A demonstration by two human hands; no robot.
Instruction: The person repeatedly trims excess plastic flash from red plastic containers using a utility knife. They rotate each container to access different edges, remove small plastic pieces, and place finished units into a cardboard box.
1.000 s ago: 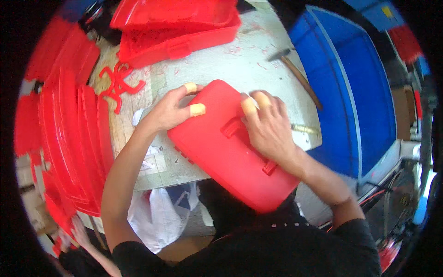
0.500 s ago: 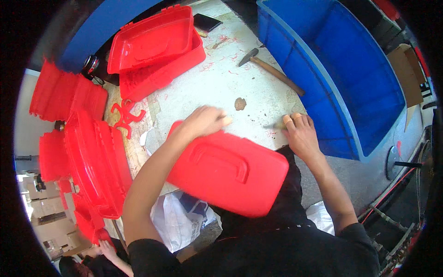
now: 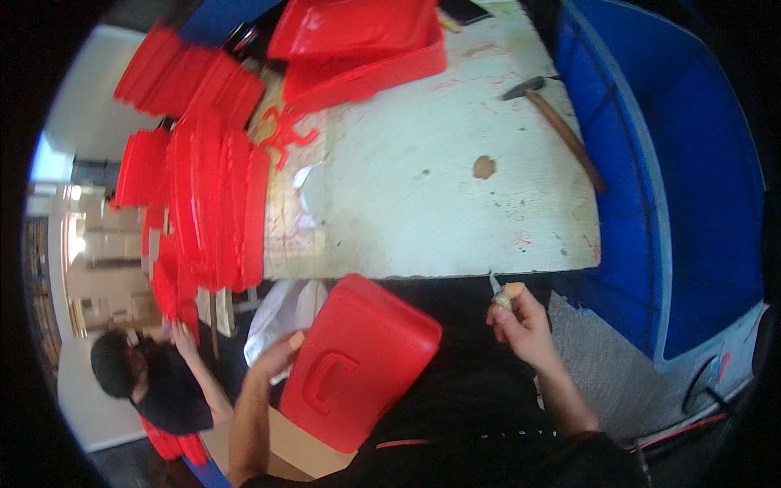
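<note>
My left hand (image 3: 281, 355) grips the left edge of a closed red plastic case (image 3: 390, 350) with a moulded handle on its face. The case is tilted over my lap, below the table's near edge. In my right hand (image 3: 525, 327) is a small knife (image 3: 495, 284), its short pointed blade facing up past the fingers. Pale coverings wrap some of my fingertips. The knife hand is to the right of the case and apart from it.
A hammer (image 3: 561, 132) lies on the white table (image 3: 390, 211) beside a big blue crate (image 3: 700, 154). Open red case parts (image 3: 366, 77), red handles (image 3: 289, 136) and stacked red shells (image 3: 213, 195) stand at left. Below are a white bag (image 3: 272, 313), a cardboard box (image 3: 297, 443) and a co-worker (image 3: 167, 374).
The red case has come off the table edge, down and leftward, turning more upright. My right hand has lifted the knife from the table and drawn it back. The view has swung left.
</note>
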